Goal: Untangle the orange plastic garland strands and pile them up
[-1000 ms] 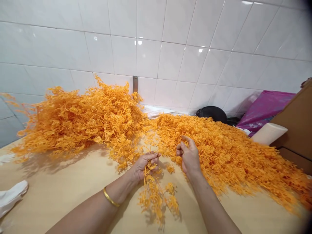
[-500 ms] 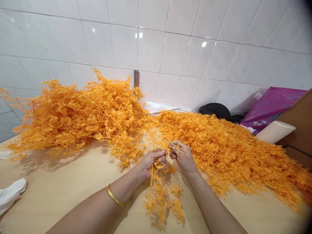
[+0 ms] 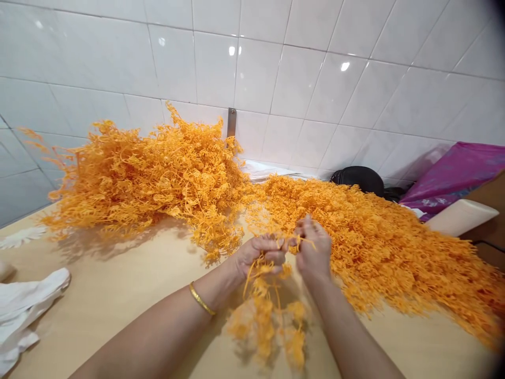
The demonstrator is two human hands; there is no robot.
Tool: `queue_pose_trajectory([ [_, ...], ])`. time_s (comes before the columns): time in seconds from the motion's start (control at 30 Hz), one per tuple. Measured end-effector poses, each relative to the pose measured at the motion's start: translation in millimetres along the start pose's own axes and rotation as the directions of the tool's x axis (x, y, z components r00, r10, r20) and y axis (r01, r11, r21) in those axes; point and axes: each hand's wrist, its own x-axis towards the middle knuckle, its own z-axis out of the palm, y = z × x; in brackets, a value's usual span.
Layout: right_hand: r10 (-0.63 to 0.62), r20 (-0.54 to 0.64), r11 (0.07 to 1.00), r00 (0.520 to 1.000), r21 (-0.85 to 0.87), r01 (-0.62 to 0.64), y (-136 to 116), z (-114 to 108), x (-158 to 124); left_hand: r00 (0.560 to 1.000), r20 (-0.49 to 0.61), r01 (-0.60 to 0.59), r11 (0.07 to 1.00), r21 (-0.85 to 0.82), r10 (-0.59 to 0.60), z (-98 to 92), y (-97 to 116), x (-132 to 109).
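My left hand, below a wrist with a gold bangle, is closed around the stems of an orange artificial foliage sprig. The sprig's leafy ends hang down toward the table, blurred by motion. Close beside it, my right hand is closed, its fingers pinching a thin orange stem near the left fingertips. The finger ends are partly hidden and smeared. A tall heap of orange foliage lies beyond my left hand. To the right spreads a lower, wider pile of orange pieces.
White cloth and a white glove lie on the table at left. Along the tiled wall are a metal bracket, a black rounded case and a purple bag. A cream roll rests at right.
The view has shifted left, showing more white cloth. My right hand has turned upright and lifted slightly beside the left. The left keeps its grip while the sprig swings.
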Motion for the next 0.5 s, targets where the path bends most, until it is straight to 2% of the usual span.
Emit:
queue_pose_trajectory([
  [0.07, -0.007, -0.118, 1.000, 0.993, -0.008, 0.006, -14.9, -15.9, 17.4, 1.000, -0.017, 0.001, 1.000, 0.001, -0.001, -0.2, 1.9, -7.7],
  [0.1, -0.070, -0.133, 0.996, 0.989, -0.058, 0.063, -24.0, -22.9, 25.4, 0.998, -0.054, -0.018, 1.000, -0.002, 0.018, -1.6, 3.3, -9.5],
  [0.17, -0.246, -0.059, 0.940, 0.967, -0.259, 0.223, -41.1, -31.8, 36.2, 0.983, -0.164, -0.089, 0.996, -0.014, 0.085, -5.5, 7.2, -8.7],
  [0.2, -0.329, 0.014, 0.870, 0.944, -0.386, 0.309, -47.3, -33.7, 38.1, 0.970, -0.214, -0.123, 0.992, -0.017, 0.116, -7.1, 10.1, -7.1],
  [0.27, -0.425, 0.202, 0.655, 0.882, -0.604, 0.454, -51.7, -33.7, 34.2, 0.943, -0.286, -0.188, 0.982, -0.028, 0.172, -7.0, 18.2, -5.0],
  [0.33, -0.412, 0.408, 0.412, 0.815, -0.715, 0.565, -43.9, -31.8, 21.1, 0.925, -0.318, -0.236, 0.971, -0.046, 0.210, 0.2, 30.2, -7.4],
  [0.4, -0.295, 0.589, 0.216, 0.752, -0.726, 0.653, -26.3, -30.1, 3.3, 0.920, -0.299, -0.285, 0.957, -0.062, 0.255, 15.0, 45.3, -14.3],
  [0.5, -0.071, 0.773, 0.044, 0.630, -0.628, 0.777, 5.2, -28.9, -15.2, 0.900, -0.225, -0.398, 0.914, -0.079, 0.373, 46.4, 68.1, -26.0],
])
